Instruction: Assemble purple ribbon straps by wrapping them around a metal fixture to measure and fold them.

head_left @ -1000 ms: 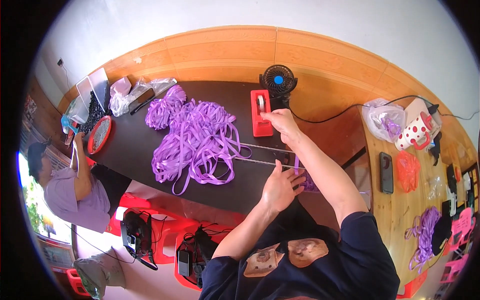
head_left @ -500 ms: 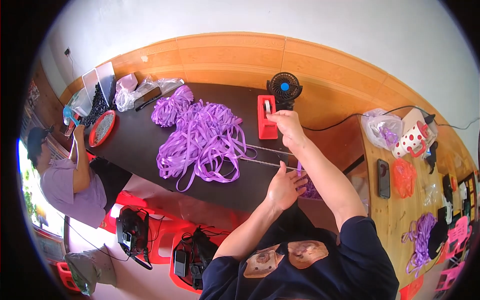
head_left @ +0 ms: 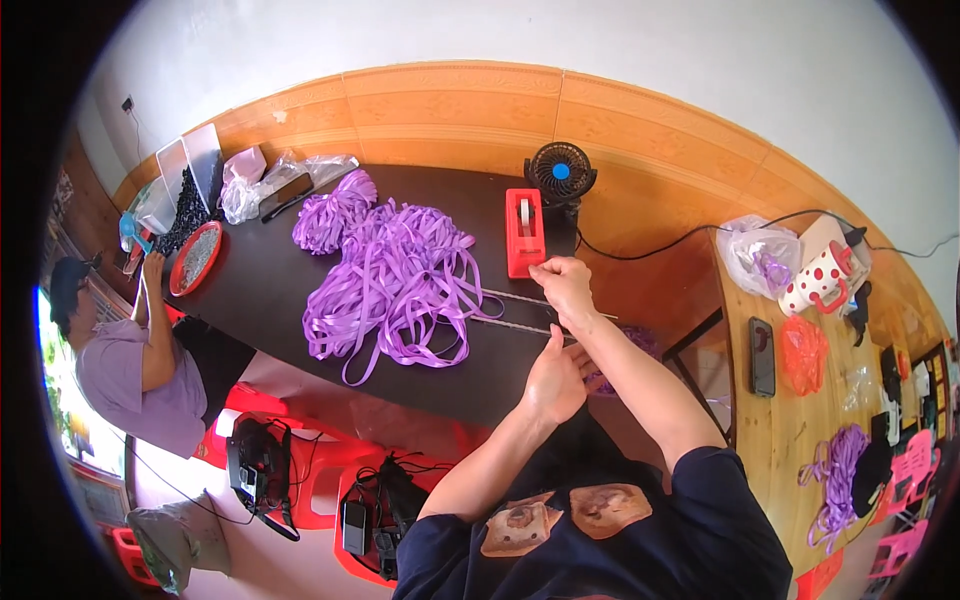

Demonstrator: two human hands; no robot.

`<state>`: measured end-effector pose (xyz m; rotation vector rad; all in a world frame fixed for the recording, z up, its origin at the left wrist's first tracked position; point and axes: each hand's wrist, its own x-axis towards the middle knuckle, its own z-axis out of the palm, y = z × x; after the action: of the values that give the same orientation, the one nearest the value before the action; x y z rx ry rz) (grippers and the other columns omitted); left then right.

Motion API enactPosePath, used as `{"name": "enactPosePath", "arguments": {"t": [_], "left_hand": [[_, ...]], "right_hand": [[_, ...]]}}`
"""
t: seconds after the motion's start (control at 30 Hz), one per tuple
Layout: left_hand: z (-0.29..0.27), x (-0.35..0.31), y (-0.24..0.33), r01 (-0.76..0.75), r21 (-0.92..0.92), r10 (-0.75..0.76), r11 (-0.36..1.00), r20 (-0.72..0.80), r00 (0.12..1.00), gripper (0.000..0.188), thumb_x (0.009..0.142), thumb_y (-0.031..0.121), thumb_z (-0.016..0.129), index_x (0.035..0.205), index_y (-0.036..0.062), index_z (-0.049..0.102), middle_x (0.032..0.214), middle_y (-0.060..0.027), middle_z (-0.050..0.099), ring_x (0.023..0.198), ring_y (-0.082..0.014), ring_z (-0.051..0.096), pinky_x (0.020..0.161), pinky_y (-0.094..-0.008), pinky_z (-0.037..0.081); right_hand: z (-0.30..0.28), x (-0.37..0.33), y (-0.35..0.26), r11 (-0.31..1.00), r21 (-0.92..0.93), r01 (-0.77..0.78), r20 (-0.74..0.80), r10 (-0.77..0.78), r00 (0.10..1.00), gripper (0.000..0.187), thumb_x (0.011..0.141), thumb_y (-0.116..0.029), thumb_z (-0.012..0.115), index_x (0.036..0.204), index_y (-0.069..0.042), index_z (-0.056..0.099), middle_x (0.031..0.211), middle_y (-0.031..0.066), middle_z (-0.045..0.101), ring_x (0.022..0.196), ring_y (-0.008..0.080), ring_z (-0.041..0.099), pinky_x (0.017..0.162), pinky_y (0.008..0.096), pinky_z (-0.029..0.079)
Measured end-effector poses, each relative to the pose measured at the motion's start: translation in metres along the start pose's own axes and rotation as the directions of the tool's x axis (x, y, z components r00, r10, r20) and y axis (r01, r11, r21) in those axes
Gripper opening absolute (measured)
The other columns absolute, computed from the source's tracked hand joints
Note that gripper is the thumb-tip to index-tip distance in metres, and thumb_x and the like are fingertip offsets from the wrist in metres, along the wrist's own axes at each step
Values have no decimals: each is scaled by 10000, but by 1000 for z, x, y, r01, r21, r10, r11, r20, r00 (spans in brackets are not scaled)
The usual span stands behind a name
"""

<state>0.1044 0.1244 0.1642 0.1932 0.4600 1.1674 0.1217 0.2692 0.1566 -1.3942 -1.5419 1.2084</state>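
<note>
Ribbon (head_left: pixel 392 290) heaped on worktop (head_left: pixel 262 290)
Red dish (head_left: pixel 211 269) holds grey bits (head_left: pixel 196 256); clear bag (head_left: pixel 742 247), something purple (head_left: pixel 773 269). Cannot tell what left hand (head_left: pixel 553 384) or right hand (head_left: pixel 566 293) grasps.

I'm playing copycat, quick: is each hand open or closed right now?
Left hand: open, thumb apart; can't tell if it holds anything.
Right hand: closed in a pinch by the red tape holder; can't tell on what.
</note>
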Motion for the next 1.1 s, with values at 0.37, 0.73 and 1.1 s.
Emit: {"name": "enactPosePath", "arguments": {"t": [0.37, 0.73, 1.1], "left_hand": [[-10, 2, -2, 14, 18, -14, 1000, -13, 1000, 842, 904, 669, 293, 1338, -50, 353, 1327, -132, 439, 1214, -273, 396, 1022, -422, 263], [-4, 0, 0, 11, 32, -9, 999, -61, 998, 845, 922, 643, 268, 1373, -70, 302, 1381, -184, 383, 1288, -334, 327, 1068, -449, 227], [3, -3, -1, -2, 61, 7, 998, -73, 997, 817, 928, 636, 256, 1358, -54, 346, 1356, -173, 412, 1262, -318, 353, 1040, -439, 249]], "right_hand": [[-27, -4, -1, 857, -465, 221, -6, -253, 967, 75, 671, -159, 727, 658, -97, 687, 1171, 79, 596, 1101, 325, 477, 861, 527, 364], [-148, -14, -5, 970, 11, 245, 796, -156, 584, 179, 851, -104, 584, 724, 17, 624, 1160, 160, 571, 804, 122, 531, 756, 281, 445], [-139, -3, 22, 978, 42, 207, 839, -147, 525, 165, 837, -67, 581, 694, 13, 566, 963, 70, 542, 800, 128, 495, 745, 271, 418]]}}
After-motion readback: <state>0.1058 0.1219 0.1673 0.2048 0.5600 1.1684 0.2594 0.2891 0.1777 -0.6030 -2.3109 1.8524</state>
